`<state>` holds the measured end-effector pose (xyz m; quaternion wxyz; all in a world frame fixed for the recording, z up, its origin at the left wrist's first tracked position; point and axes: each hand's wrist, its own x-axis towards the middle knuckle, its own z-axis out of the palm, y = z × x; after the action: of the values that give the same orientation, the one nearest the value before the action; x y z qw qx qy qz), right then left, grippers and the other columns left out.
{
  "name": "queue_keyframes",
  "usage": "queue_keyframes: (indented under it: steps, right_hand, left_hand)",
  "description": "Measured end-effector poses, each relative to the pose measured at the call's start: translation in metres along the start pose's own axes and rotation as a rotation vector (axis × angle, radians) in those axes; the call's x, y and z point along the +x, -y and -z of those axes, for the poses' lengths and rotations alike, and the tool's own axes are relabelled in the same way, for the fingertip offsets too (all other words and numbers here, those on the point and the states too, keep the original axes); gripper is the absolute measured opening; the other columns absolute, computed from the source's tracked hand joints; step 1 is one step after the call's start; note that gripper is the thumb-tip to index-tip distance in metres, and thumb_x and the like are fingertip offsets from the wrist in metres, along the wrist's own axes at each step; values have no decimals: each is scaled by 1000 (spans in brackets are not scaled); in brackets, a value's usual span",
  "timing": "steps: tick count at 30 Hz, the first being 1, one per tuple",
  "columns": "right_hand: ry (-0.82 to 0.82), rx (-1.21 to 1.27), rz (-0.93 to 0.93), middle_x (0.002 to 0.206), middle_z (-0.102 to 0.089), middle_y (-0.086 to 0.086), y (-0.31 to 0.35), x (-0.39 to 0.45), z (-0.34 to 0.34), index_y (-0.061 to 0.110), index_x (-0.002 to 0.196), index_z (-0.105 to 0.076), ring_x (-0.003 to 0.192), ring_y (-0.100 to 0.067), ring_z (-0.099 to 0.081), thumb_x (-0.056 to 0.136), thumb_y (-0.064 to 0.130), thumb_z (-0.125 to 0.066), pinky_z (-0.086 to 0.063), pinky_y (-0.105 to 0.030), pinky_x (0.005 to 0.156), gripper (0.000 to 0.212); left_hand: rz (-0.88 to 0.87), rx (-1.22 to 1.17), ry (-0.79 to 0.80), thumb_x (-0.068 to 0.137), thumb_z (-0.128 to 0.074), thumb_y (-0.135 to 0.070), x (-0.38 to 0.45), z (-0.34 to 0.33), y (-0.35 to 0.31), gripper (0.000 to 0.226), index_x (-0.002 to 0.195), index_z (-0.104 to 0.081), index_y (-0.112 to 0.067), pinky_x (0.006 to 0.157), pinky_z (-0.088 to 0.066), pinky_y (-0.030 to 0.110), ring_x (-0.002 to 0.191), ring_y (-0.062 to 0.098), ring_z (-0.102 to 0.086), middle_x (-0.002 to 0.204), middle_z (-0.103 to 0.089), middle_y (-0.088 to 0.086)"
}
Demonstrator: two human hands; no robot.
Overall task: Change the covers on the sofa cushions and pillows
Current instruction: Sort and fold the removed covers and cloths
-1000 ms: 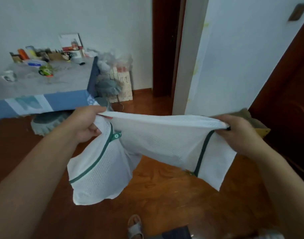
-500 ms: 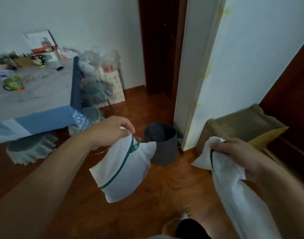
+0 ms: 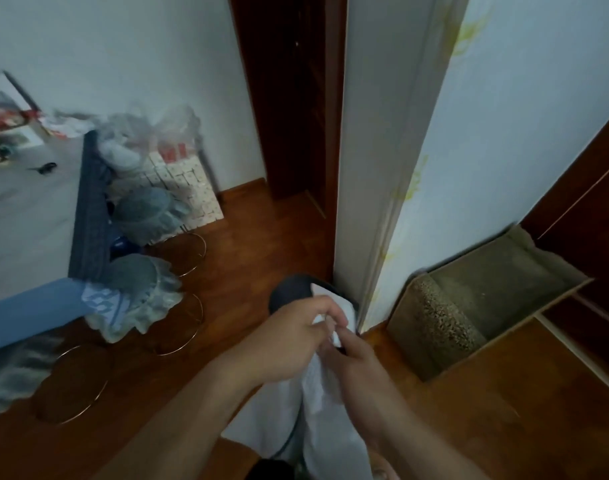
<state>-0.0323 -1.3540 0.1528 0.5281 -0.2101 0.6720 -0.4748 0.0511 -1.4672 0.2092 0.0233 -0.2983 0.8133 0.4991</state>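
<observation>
Near the dark bin (image 3: 289,294), the left hand (image 3: 292,336) and right hand (image 3: 356,362) had come together, both gripping the white mesh cover (image 3: 317,403). Before, they had held it apart. It hung bunched, green-trimmed.

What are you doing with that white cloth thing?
A person is standing on the wooden floor, holding a white mesh cover in front of them. The left hand and right hand are close together, both gripping its bunched top, and the rest hangs down. A dark bin sits just beyond the hands, by the wall corner.
</observation>
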Motion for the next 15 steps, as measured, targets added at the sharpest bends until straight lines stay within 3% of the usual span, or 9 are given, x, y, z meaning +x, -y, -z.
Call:
queue_keyframes:
  steps: [2, 3, 5, 7, 9, 10, 12, 14, 15]
  right_hand:
    - [23, 14, 51, 94, -73, 1, 3, 18, 12, 18, 116, -66, 87, -7, -68, 101, 8, -52, -50, -15, 66, 23]
    - [83, -10, 71, 103, -72, 1, 2, 25, 16, 22, 120, -64, 96, -8, -68, 94, 9, -59, -53, -20, 74, 30]
    - [159, -175, 61, 107, -69, 8, -1, 43, 13, 30, 125, -55, 102, -2, -65, 80, 21, -72, -55, -27, 84, 49]
    - [-8, -295, 87, 98, -66, 13, -4, 71, -2, 26, 120, -55, 97, 1, -66, 86, 16, -74, -54, -20, 79, 40]
    - [-302, -260, 107, 91, -65, 11, -3, 97, -19, 10, 118, -60, 92, -13, -68, 95, 3, -60, -51, -18, 68, 23]
    - [-441, -205, 97, 88, -65, 8, 2, 112, -27, 7, 112, -62, 87, -13, -68, 98, 1, -54, -48, -18, 65, 18]
    - [-632, -174, 69, 74, -67, 8, 10, 149, -44, 21, 92, -64, 74, 2, -65, 97, 7, -48, -44, -17, 59, 22]
    - [-717, -168, 68, 69, -68, 13, 17, 165, -54, 28, 82, -63, 69, 4, -64, 88, 12, -45, -44, -18, 57, 24]
    - [-748, -156, 43, 73, -69, 12, 17, 176, -59, 28, 85, -64, 73, 1, -66, 90, 11, -46, -48, -19, 58, 25]
  left_hand:
    - [-27, 16, 49, 107, -44, -32, 21, 5, 14, 21, 106, -62, -43, 70, -55, 41, 77, 4, -66, 83, -69, -10]
    - [-57, 25, 59, 107, -42, -31, 30, 6, 20, 21, 109, -60, -43, 58, -49, 32, 63, -1, -61, 71, -64, -11]
    - [-75, -15, 55, 107, -42, -25, 52, 16, 26, 24, 113, -58, -42, 52, -38, 20, 54, -1, -54, 63, -57, -9]
    - [-101, -182, 89, 105, -43, -20, 82, 24, 36, 27, 114, -59, -40, 61, -46, 29, 68, 8, -61, 77, -63, -1]
    - [-120, -300, 145, 105, -44, -20, 106, 33, 46, 26, 115, -60, -38, 79, -50, 42, 88, 27, -64, 94, -64, 17]
    - [-117, -338, 186, 104, -45, -20, 119, 39, 54, 25, 116, -60, -37, 81, -50, 43, 87, 27, -63, 94, -64, 16]
    - [-111, -422, 272, 101, -48, -21, 152, 56, 85, 23, 116, -62, -33, 86, -51, 45, 88, 24, -63, 95, -64, 12]
    - [-87, -496, 343, 100, -51, -19, 164, 73, 98, 22, 114, -64, -29, 93, -52, 46, 96, 24, -66, 99, -69, 5]
    - [-82, -526, 390, 101, -51, -15, 173, 83, 109, 21, 113, -65, -25, 90, -55, 39, 93, 18, -68, 94, -71, -1]
